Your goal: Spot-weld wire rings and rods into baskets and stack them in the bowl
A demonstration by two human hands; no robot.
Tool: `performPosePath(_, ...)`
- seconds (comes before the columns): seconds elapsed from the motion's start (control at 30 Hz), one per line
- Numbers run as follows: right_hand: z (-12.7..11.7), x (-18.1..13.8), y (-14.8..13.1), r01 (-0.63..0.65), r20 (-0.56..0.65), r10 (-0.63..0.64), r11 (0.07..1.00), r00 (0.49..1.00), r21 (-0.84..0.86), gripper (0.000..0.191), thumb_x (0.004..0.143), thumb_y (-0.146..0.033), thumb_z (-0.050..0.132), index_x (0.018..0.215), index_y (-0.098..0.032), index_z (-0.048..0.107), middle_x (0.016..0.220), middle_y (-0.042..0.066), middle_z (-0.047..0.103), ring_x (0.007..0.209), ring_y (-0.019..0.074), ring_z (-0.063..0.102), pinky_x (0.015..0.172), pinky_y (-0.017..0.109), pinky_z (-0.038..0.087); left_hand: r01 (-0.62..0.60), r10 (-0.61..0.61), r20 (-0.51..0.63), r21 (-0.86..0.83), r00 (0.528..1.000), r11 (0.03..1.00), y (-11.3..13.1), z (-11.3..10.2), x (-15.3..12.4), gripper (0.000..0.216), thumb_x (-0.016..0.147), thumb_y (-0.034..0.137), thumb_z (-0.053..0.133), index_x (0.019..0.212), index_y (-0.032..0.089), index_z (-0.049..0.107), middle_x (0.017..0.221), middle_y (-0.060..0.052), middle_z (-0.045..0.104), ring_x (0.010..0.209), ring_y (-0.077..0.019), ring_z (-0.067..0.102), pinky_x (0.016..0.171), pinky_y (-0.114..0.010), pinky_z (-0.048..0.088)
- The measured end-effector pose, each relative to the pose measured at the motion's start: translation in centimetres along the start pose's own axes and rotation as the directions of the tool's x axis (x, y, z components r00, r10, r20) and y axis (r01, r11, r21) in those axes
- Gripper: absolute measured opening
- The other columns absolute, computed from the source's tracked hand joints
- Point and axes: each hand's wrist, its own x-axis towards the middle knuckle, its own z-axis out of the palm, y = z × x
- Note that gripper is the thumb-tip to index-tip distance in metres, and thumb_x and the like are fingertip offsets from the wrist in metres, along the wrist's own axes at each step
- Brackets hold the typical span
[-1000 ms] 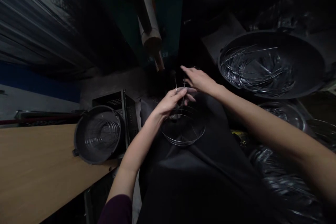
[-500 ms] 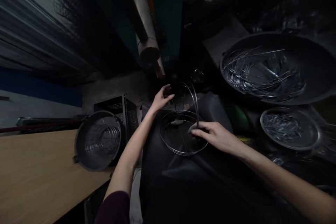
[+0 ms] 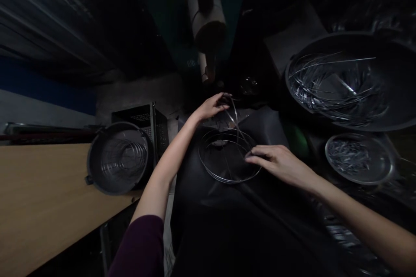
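Observation:
My left hand is closed at the far end of a thin metal wire ring, its fingers around the upper edge. Lower and to the right, my right hand pinches the same ring between thumb and fingers. The ring stands tilted, almost edge-on to me. Beneath it, several wire hoops lie together as a round wire frame over the dark cloth across my lap. A thin wire crosses the inside of these hoops. Shadow hides parts of my fingertips.
On the left, a black bucket holding wire rings stands by a wooden board, with a black crate behind. To the right are a large pan of bent wires and a smaller bowl of short metal pieces. A pipe hangs ahead.
My left hand has moved right and closed on the wire ring, which it was apart from before. My right hand has shifted slightly right, and the ring has tilted. The view has shifted a little.

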Motion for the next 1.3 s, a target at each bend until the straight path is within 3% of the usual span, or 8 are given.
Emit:
performPosePath(0.3,0.9,-0.3,1.1,-0.042,-0.225,0.138,0.921,0.965,0.387,0.046,0.088,-0.060,0.045,0.093,-0.019,0.064,0.058,-0.001,0.046,0.053,0.0122,0.043,0.053,0.026,0.039,0.034,-0.031,-0.046,0.074,0.998,0.997,2.8,0.4,2.0,0.040,0.084,0.022,0.057,0.123,0.015,0.053,0.109,-0.009,0.063,0.104,-0.0222,0.058,0.098,-0.034,0.039)
performPosePath(0.47,2.1,-0.4,1.7,-0.027,-0.129,0.133,0.789,0.983,0.614,0.045,0.087,-0.058,0.051,0.101,-0.017,0.061,0.073,0.002,0.053,0.056,0.0104,0.046,0.051,0.024,0.039,0.076,-0.074,-0.099,0.016,0.992,0.997,2.6,0.8,2.1,0.056,0.080,0.020,0.064,0.133,0.015,0.046,0.106,-0.009,0.061,0.108,-0.0251,0.057,0.104,-0.039,0.036)
performPosePath(0.67,2.3,0.1,1.4,-0.001,-0.157,0.188,0.644,0.969,0.765,0.044,0.083,-0.058,0.056,0.098,-0.016,0.060,0.067,0.000,0.050,0.045,0.0061,0.033,0.040,0.021,0.029,0.198,-0.102,-0.420,0.192,0.902,0.961,6.3,0.7,-6.5,0.042,0.089,0.024,0.050,0.130,0.018,0.047,0.115,-0.010,0.061,0.109,-0.0217,0.056,0.100,-0.036,0.040)
performPosePath(0.73,2.1,0.4,1.6,0.024,-0.193,0.191,0.648,0.963,0.761,0.046,0.083,-0.059,0.056,0.099,-0.017,0.061,0.068,0.000,0.051,0.048,0.0078,0.039,0.044,0.022,0.034,0.226,-0.110,-0.394,0.260,0.912,0.939,8.4,2.6,-11.7,0.029,0.093,0.029,0.043,0.116,0.020,0.058,0.112,-0.008,0.063,0.107,-0.0199,0.058,0.096,-0.034,0.042)
performPosePath(0.9,2.0,1.1,2.0,0.055,-0.237,0.123,0.777,0.964,0.628,0.049,0.081,-0.064,0.055,0.093,-0.018,0.066,0.080,0.005,0.058,0.073,0.0145,0.054,0.063,0.024,0.043,0.064,-0.132,0.103,0.501,0.986,0.863,10.8,11.5,-19.4,0.042,0.092,0.039,0.047,0.129,0.020,0.049,0.110,-0.009,0.064,0.104,-0.0221,0.057,0.095,-0.041,0.041)
performPosePath(1.03,1.6,2.1,1.0,0.058,-0.184,0.044,0.857,0.982,0.513,0.044,0.084,-0.058,0.054,0.093,-0.016,0.066,0.074,0.002,0.055,0.060,0.0102,0.047,0.054,0.022,0.037,0.141,-0.121,-0.073,0.560,0.990,0.816,9.4,15.0,-18.9,0.044,0.086,0.057,0.048,0.101,0.019,0.065,0.082,-0.007,0.064,0.084,-0.0222,0.054,0.084,-0.042,0.039)
performPosePath(1.2,-2.3,3.9,-2.7,0.223,-0.250,-0.124,0.879,0.960,0.421,0.030,0.088,-0.043,0.056,0.094,-0.015,0.063,0.067,-0.001,0.054,0.052,0.0069,0.043,0.049,0.020,0.035,0.286,-0.087,-0.605,0.240,0.791,0.928,7.9,10.3,-17.9,0.053,0.089,0.057,0.037,0.054,0.019,0.045,0.060,-0.002,0.043,0.069,-0.0172,0.044,0.076,-0.035,0.038)
performPosePath(1.3,-5.7,3.6,-4.9,0.277,-0.353,-0.133,0.875,0.926,0.397,0.023,0.089,-0.037,0.057,0.093,-0.015,0.062,0.064,-0.001,0.052,0.049,0.0050,0.043,0.047,0.017,0.034,0.165,-0.210,-0.712,-0.134,0.670,0.977,6.4,7.6,-16.8,0.051,0.086,0.057,0.039,0.051,0.019,0.037,0.058,0.000,0.037,0.063,-0.0149,0.040,0.079,-0.034,0.043)
